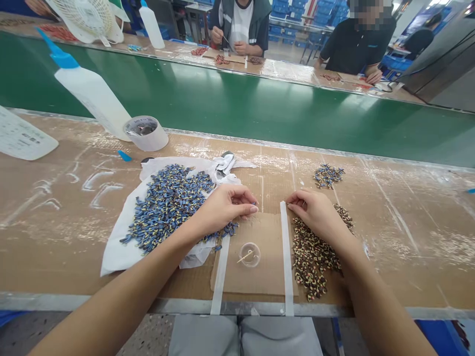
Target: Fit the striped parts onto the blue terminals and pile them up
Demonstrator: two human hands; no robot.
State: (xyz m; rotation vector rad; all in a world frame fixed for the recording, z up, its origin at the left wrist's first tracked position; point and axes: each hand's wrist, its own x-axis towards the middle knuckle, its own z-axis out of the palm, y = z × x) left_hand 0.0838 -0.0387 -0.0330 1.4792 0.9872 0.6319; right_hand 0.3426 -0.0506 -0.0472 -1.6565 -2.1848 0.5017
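Observation:
My left hand [226, 207] is pinched shut on a small blue part at its fingertips, beside a big pile of blue and yellow parts [166, 202] lying on a white plastic bag [118, 247]. My right hand [315, 212] is closed in a pinch over the top of a pile of brown and yellow parts [311, 262]; what it holds is too small to see. Between the hands lies a cardboard sheet [267, 237] taped down with white strips [285, 257]. A small clear cap [250, 254] with a thin stick sits on it.
A small heap of blue parts [328, 175] lies farther right. A white squeeze bottle with blue nozzle [89, 91] leans on a tape roll [146, 132] at left. A green conveyor belt [260, 104] runs behind. Two people [241, 24] work across it.

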